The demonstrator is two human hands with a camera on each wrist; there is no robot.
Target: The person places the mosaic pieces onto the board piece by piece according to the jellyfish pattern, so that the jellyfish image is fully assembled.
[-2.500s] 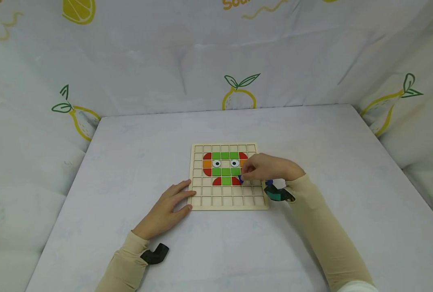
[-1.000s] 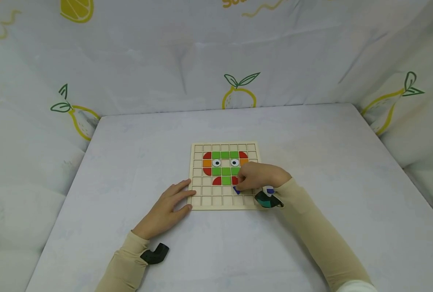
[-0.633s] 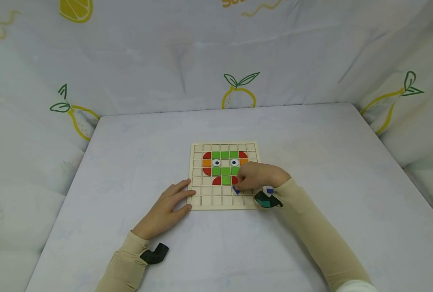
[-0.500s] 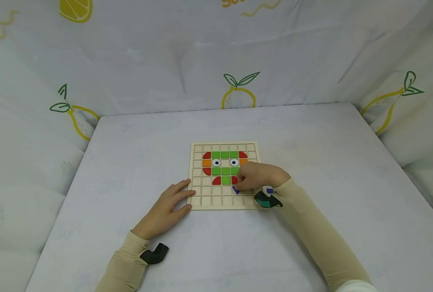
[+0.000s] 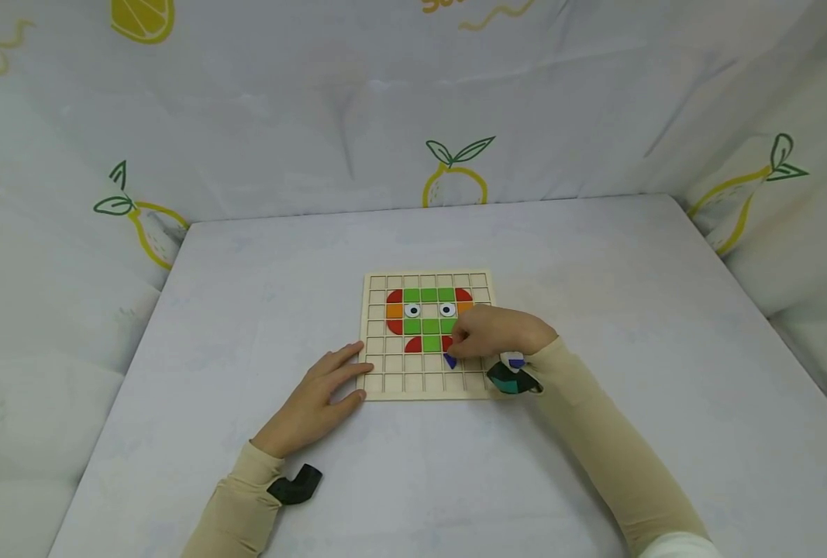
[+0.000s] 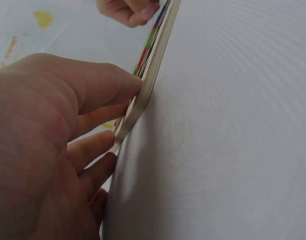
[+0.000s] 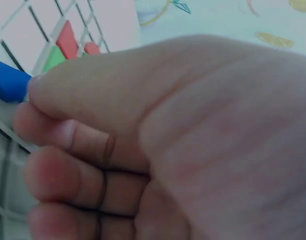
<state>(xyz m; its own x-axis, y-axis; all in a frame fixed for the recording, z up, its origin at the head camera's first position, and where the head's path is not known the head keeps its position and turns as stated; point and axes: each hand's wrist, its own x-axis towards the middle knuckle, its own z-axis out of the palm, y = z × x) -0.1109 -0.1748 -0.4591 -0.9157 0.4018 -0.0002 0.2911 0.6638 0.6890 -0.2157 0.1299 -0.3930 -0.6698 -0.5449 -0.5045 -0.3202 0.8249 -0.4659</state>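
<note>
A pale wooden grid board (image 5: 413,384) bears a pattern of green, red and orange tiles (image 5: 429,295) with two eye tiles (image 5: 412,310). My right hand (image 5: 500,329) is over the board's right side, thumb and forefinger pinching a small blue tile (image 5: 450,360) just below the red piece at the pattern's lower right. In the right wrist view the blue tile (image 7: 10,82) has a curved edge and sticks out past the thumb tip; the other fingers are curled. My left hand (image 5: 308,407) lies spread at the board's left edge, with fingertips and thumb (image 6: 113,87) touching the rim.
A white-covered table (image 5: 267,287) surrounds the board. Behind it and at both sides hang white cloth walls with lemon prints (image 5: 455,182). A dark wrist device (image 5: 296,484) sits on the left forearm, and another dark-and-teal one (image 5: 514,378) on the right.
My right hand has moved left and toward me with the blue tile, from beside the lower red piece to below it, then lifted slightly away from me. The left hand stays put.
</note>
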